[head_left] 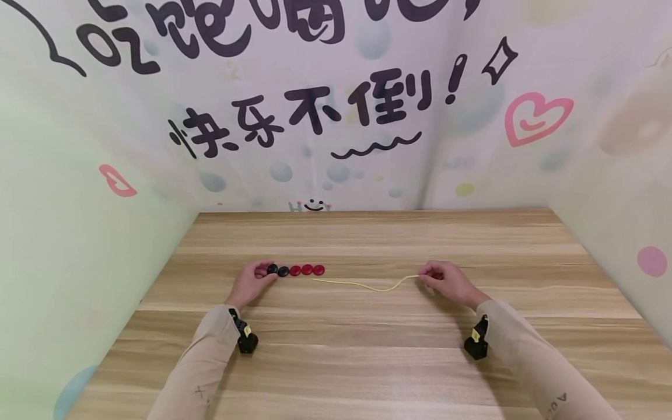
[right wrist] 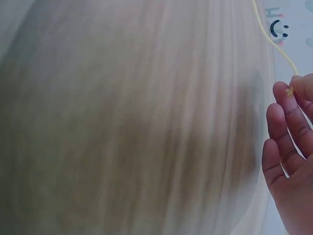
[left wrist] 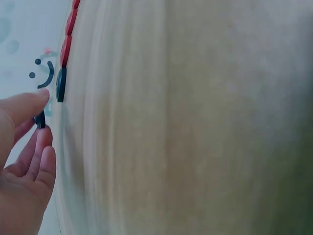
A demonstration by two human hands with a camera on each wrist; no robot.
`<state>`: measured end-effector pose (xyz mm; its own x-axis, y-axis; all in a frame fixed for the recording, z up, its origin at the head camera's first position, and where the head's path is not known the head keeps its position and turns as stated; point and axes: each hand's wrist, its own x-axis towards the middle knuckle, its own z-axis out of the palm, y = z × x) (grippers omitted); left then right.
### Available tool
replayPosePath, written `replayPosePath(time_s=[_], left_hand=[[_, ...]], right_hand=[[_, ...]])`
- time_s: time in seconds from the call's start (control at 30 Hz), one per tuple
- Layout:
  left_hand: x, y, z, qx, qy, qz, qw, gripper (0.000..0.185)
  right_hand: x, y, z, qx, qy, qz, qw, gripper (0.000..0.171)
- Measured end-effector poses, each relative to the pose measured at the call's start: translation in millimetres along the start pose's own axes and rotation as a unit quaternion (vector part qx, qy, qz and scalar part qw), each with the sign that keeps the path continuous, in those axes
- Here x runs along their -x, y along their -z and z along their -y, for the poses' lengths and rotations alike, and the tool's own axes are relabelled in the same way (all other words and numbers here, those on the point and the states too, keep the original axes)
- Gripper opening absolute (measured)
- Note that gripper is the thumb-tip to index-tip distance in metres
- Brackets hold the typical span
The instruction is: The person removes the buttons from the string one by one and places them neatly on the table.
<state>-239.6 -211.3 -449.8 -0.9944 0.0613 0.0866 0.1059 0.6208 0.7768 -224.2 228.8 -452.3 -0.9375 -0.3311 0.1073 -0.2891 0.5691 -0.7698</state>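
My left hand (head_left: pixel 252 286) pinches a black round disc (head_left: pixel 272 269) at the left end of a row. In the left wrist view the thumb and a fingertip hold this disc (left wrist: pixel 40 120) by its edges, apart from the row. Beside it lies a second black disc (head_left: pixel 283 271), followed to the right by three red discs (head_left: pixel 307 269). My right hand (head_left: pixel 448 283) pinches one end of a thin yellow string (head_left: pixel 385 290), whose free end runs left to just below the red discs. A small knot (right wrist: pixel 290 92) shows between the right thumb and fingertip.
The wooden table (head_left: pixel 362 373) carries all these things. A pale printed wall covering (head_left: pixel 315 181) stands at its back edge, and walls flank both sides. Black wrist devices (head_left: pixel 247 338) sit on the sleeves.
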Motion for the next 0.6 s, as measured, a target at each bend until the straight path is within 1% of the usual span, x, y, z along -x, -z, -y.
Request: replayPosePath(time_s=[0.1, 0.13, 0.23, 0.33, 0.37, 0.4, 0.5, 0.6], left_hand=[[-1.3, -0.2, 5.7, 0.007, -0.009, -0.015, 0.9998, 0.033], [-2.0, -0.5, 9.0, 0.016, -0.026, -0.023, 0.9993, 0.032], [-2.8, -0.4, 11.7, 0.017, -0.036, -0.028, 0.9988, 0.032], [-4.7, -1.3, 10.9, 0.004, -0.023, -0.026, 0.9994, 0.030], [-5.1, -1.3, 9.0, -0.009, -0.006, -0.020, 0.9998, 0.030], [-5.8, -1.5, 7.9, -0.017, 0.003, -0.017, 0.9997, 0.030], [-7.5, -2.1, 6.6, -0.040, 0.019, -0.009, 0.9990, 0.031], [-8.5, -2.3, 6.6, -0.047, 0.025, -0.002, 0.9986, 0.032]], right_hand=[[1.2, 1.3, -2.2, 0.009, 0.002, -0.008, 1.000, 0.007], [1.5, 1.7, -3.0, 0.014, 0.002, -0.009, 1.000, 0.007], [1.6, 2.8, -5.4, 0.026, 0.000, -0.013, 1.000, 0.006], [1.5, 4.3, -6.2, 0.033, -0.003, -0.011, 0.999, 0.006], [1.4, 4.9, -6.5, 0.036, -0.004, -0.011, 0.999, 0.006], [1.2, 5.4, -6.7, 0.039, -0.004, -0.011, 0.999, 0.006], [0.6, 6.4, -7.8, 0.043, -0.002, -0.014, 0.999, 0.005], [0.0, 6.7, -9.3, 0.047, 0.002, -0.014, 0.999, 0.004]])
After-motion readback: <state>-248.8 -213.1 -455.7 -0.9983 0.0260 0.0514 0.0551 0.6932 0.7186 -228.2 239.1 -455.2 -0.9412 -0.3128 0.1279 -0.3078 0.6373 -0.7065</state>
